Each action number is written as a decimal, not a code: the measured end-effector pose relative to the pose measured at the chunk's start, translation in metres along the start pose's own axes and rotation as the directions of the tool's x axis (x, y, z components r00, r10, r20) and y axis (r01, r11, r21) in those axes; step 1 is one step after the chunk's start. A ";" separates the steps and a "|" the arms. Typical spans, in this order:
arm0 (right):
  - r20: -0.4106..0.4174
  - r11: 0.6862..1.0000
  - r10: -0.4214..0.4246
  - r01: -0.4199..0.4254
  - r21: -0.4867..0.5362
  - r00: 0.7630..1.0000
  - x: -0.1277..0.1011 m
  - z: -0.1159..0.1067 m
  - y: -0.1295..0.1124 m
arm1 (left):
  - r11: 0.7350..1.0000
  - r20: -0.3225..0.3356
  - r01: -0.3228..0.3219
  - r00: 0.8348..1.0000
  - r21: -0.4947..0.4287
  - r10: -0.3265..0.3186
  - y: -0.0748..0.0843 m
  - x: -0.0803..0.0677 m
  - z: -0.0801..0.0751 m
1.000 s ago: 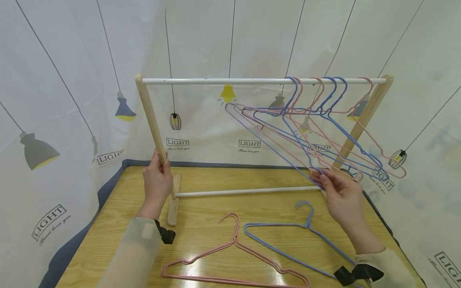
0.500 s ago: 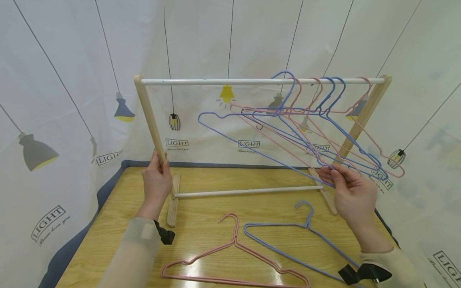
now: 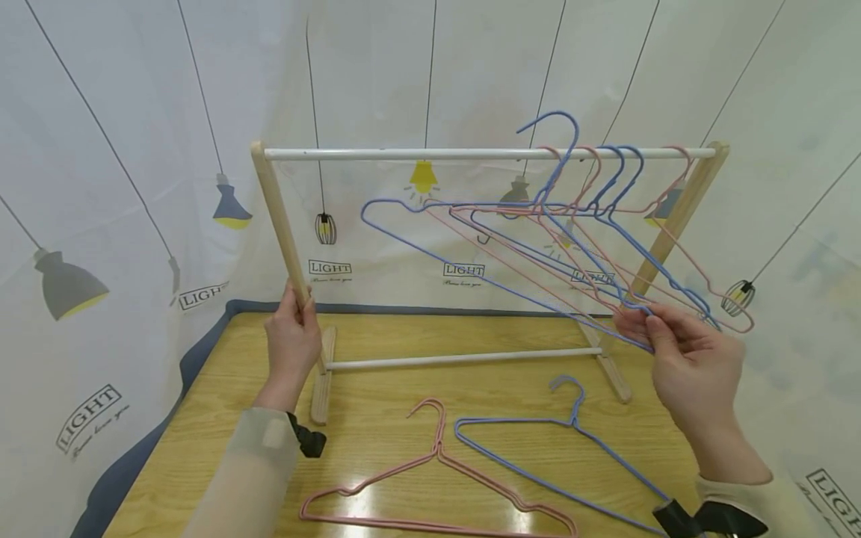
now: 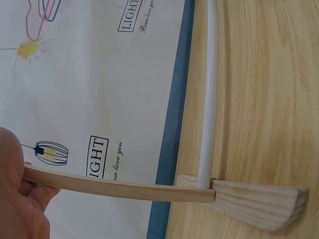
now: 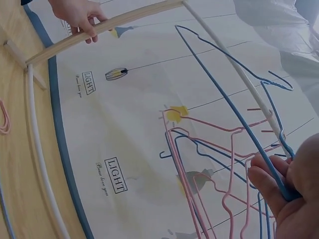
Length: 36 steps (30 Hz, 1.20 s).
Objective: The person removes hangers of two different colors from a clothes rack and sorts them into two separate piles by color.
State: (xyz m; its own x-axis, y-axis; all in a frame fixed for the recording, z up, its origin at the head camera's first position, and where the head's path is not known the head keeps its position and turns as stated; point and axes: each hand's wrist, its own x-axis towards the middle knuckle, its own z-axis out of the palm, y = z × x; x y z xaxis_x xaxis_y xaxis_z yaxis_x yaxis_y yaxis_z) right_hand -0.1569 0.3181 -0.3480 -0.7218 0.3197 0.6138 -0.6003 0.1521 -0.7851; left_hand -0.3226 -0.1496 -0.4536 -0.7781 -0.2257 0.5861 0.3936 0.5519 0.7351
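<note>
A clothes rack with a white rail (image 3: 403, 155) stands on the table, its left wooden post (image 3: 279, 217) gripped low by my left hand (image 3: 293, 336). My right hand (image 3: 699, 366) pinches the lower right corner of a blue hanger (image 3: 555, 178). That hanger's hook is above the rail, off it, with its open end pointing left. In the right wrist view the blue wire (image 5: 224, 102) runs from the fingers across to the far corner. Behind it several pink and blue hangers (image 3: 676, 179) hang on the right half of the rail, their outlines overlapping.
A pink hanger (image 3: 440, 448) and a blue hanger (image 3: 514, 420) lie on the wooden table (image 3: 397, 336) in front of the rack. A lower white bar (image 3: 464, 360) joins the rack's feet. A lamp-patterned curtain (image 3: 377, 75) closes off the back and sides.
My right hand has moved right with the blue hanger. Its hook has come off the rail and risen above it. The left hand has stayed on the post.
</note>
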 end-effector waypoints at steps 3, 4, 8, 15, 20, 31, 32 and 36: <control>0.031 0.997 0.079 -0.079 -0.026 0.996 -0.014 -0.005 0.001 | 1.000 0.002 0.000 1.000 0.000 0.000 0.001 0.000 0.000; 0.049 0.994 0.104 -0.102 -0.040 0.993 -0.019 -0.007 0.004 | 1.000 0.002 -0.002 1.000 -0.002 0.002 0.002 0.000 0.000; 0.137 0.979 0.196 -0.185 -0.088 0.971 -0.042 -0.016 0.017 | 1.000 0.000 -0.012 1.000 0.000 0.012 0.002 0.001 0.000; 0.186 0.906 0.409 -0.374 -0.197 0.893 -0.076 -0.037 0.040 | 1.000 0.007 0.003 1.000 0.001 -0.003 0.001 0.001 0.000; 0.149 0.837 0.538 -0.504 -0.213 0.830 -0.098 -0.059 0.056 | 1.000 0.018 0.003 1.000 0.003 -0.003 0.000 0.001 0.001; 0.047 0.675 0.694 -0.625 -0.393 0.719 -0.134 -0.122 0.086 | 1.000 0.008 -0.011 1.000 0.006 0.011 0.001 0.000 0.000; 0.041 0.654 0.719 -0.654 -0.380 0.694 -0.135 -0.126 0.088 | 1.000 0.009 -0.006 1.000 0.003 0.006 0.001 0.000 -0.001; 0.002 0.554 0.805 -0.751 -0.359 0.593 -0.139 -0.138 0.099 | 1.000 0.010 0.002 1.000 -0.003 -0.002 0.001 0.000 -0.001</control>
State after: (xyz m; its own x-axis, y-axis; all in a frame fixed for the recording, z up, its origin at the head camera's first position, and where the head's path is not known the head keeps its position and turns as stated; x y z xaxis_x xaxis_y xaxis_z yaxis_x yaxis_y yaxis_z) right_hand -0.0682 0.4179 -0.5221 -0.9120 0.3105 -0.2679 0.3331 0.1798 -0.9256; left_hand -0.3211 -0.1499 -0.4523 -0.7838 -0.2186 0.5813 0.3937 0.5491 0.7372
